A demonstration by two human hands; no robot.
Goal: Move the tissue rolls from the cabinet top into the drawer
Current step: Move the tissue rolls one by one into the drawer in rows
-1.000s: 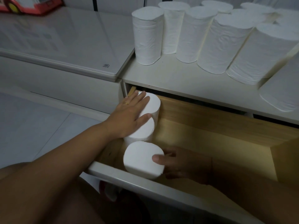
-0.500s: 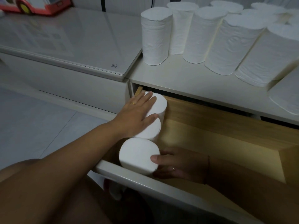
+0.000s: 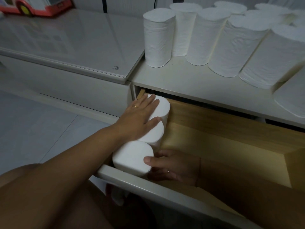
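Low in the centre of the frame, three tissue rolls stand upright in a row at the left end of the open drawer (image 3: pixel 214 141), each touching the next. The front roll (image 3: pixel 132 156) is just behind the drawer's white front panel, the middle roll (image 3: pixel 153 134) is behind it, and the back roll (image 3: pixel 162 104) sits below the edge of the white counter (image 3: pixel 189 80). The right hand (image 3: pixel 173 166) grasps the front roll, with the thumb on its top rim and the fingers curled round its side inside the drawer. The left hand (image 3: pixel 138 119) lies flat across the tops of the middle and back rolls, fingers straight and released, gripping nothing; a ring (image 3: pixel 135 106) shows on one finger. In the upper right of the frame, the other rolls (image 3: pixel 158 38) stand upright, packed close on the counter. In the upper left, a glass-topped unit (image 3: pixel 74 38) carries a red toy vehicle (image 3: pixel 33 5) at the frame's corner.
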